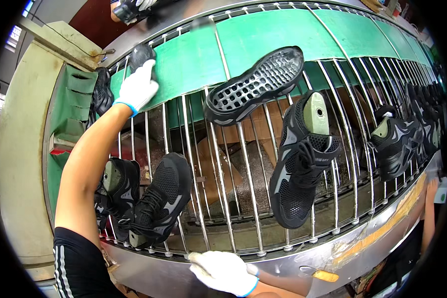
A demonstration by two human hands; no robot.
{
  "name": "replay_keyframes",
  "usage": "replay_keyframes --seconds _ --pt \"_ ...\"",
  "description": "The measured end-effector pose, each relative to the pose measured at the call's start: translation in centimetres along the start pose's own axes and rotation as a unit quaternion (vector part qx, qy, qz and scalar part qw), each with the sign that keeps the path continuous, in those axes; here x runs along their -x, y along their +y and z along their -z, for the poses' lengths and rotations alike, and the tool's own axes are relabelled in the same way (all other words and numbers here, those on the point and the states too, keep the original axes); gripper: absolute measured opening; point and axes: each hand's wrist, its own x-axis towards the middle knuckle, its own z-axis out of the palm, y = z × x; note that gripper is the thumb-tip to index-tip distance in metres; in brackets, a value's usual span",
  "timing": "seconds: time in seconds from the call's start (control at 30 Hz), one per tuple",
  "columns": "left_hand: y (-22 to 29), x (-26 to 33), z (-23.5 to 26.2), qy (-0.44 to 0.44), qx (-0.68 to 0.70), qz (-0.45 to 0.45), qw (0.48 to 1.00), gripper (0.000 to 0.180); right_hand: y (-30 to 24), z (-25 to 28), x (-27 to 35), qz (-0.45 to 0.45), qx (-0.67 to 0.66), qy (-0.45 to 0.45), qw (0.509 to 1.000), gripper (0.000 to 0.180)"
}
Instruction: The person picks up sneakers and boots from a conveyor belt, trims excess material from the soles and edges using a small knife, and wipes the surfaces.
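At the far left of the roller conveyor, my left hand (138, 90), in a white glove, is closed on a dark rounded shoe sole (143, 53), mostly hidden by the fingers. My right hand (226, 273), also gloved, is over the near metal edge with its fingers loosely apart and nothing visible in them. A loose black shoe sole (256, 84) lies in the middle, gridded inner face up, partly on a green strip (278, 32). Right of it, a black mesh shoe upper (303, 164) on a pale green last lies across the rollers.
More black shoes (161, 198) on lasts lie at the near left, and another shoe (395, 141) with several behind it at the right. A yellow-handled tool (325, 275) lies on the metal ledge (283, 265). A beige machine housing (27, 149) borders the left. Other people work across and at right.
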Motion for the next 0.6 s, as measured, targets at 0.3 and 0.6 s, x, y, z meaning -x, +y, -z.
replay_keyframes --seconds 0.3,0.6 --pt "17.0 5.0 2.3 -0.004 0.108 -0.242 0.964 0.078 1.1 -0.2 0.3 0.048 -0.057 0.081 0.994 0.031" --pt "20.8 6.3 2.3 0.127 0.034 -0.232 0.964 0.046 1.3 -2.3 1.0 0.075 -0.001 0.119 0.99 0.028"
